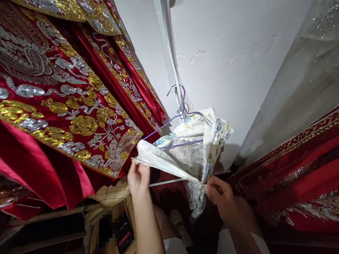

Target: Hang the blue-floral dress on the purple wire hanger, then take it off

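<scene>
A white floral garment [182, 164] with blue and green print hangs on a purple wire hanger [169, 121], which is hooked on a metal bar by the wall. My left hand [139, 178] pinches the garment's edge near its left shoulder. Lower down, my right hand [218, 190] grips the cloth at the point where the front edges of the neckline meet. Between my hands the white edge is stretched in a slanting line. The lower part of the garment dangles beneath, crumpled and in shadow.
Red gowns with gold and silver embroidery [84, 123] hang at left. More red embroidered fabric [299, 183] and a sheer grey cover [280, 91] are at right. Below stand a wooden chair [92, 225] and a phone [124, 233] with a lit screen.
</scene>
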### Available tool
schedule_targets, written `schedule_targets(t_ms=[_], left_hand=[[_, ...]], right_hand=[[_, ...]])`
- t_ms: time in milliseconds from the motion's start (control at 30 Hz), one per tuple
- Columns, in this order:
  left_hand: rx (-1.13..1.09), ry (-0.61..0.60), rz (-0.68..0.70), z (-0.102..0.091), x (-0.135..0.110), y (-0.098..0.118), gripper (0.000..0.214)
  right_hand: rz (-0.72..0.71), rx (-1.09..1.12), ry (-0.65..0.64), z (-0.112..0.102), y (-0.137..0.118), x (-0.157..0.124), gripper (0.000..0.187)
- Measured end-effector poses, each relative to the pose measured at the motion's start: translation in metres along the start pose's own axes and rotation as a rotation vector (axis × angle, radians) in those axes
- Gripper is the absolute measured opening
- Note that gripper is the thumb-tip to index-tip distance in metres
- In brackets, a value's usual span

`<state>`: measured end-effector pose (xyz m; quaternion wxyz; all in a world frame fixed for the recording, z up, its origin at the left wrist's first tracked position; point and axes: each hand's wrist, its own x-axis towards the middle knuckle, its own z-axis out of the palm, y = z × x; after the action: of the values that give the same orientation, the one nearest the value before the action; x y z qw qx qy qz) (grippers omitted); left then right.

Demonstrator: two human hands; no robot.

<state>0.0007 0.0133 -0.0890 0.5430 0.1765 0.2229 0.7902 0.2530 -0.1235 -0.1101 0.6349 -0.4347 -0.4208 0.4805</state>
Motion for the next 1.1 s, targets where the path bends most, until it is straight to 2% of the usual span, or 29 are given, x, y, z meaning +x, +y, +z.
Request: schedule_targets(t_ms=[133,200,267,333,400,500,567,667,733,833,1000,1067,1100], left_hand=[[-0.059,0.191,-0.191,-0.035,-0.033,-0.046,0.03],[-0.025,0.247,-0.176,-0.047,-0.056,-0.062,0.022],[0.073,0.24,-0.11,-0.052,-0.074,-0.071,0.01],[0.185,0.177,-0.044,-0.047,-0.085,-0.075,0.017],[0.273,0.093,-0.015,-0.034,-0.092,-0.075,0.031],[0.362,-0.032,-0.042,-0.006,-0.107,-0.076,0.039],[0.452,-0.146,-0.075,0.011,-0.125,-0.078,0.038],[0.714,-0.408,-0.132,0.03,-0.154,-0.08,0.032],[0.886,-0.574,-0.13,0.037,-0.167,-0.08,0.027],[0.96,-0.645,-0.04,0.038,-0.173,-0.076,0.024],[1.025,-0.561,0.035,0.016,-0.156,-0.062,0.026],[1.046,-0.582,-0.005,0.003,-0.149,-0.056,0.025],[1.045,-0.625,-0.076,-0.005,-0.147,-0.052,0.029]], right_hand=[[0.076,0.164,0.104,-0.009,0.019,-0.007,0.037],[0.076,0.216,0.171,-0.018,0.023,-0.008,0.039],[0.069,0.231,0.202,-0.029,0.027,-0.009,0.041],[0.09,0.208,0.179,-0.041,0.031,-0.01,0.041],[0.162,0.122,0.099,-0.049,0.038,-0.012,0.04],[0.286,-0.082,-0.046,-0.051,0.046,-0.011,0.04],[0.274,-0.184,-0.067,-0.047,0.049,-0.009,0.038],[0.199,-0.127,-0.071,-0.039,0.043,-0.007,0.031],[0.214,-0.001,-0.133,-0.035,0.036,-0.007,0.043],[0.296,0.14,-0.228,-0.026,0.024,-0.006,0.064],[0.584,0.345,-0.389,0.002,0.011,0.003,0.075],[0.689,0.357,-0.428,0.011,0.007,0.008,0.078],[0.724,0.326,-0.449,0.014,0.005,0.01,0.072]])
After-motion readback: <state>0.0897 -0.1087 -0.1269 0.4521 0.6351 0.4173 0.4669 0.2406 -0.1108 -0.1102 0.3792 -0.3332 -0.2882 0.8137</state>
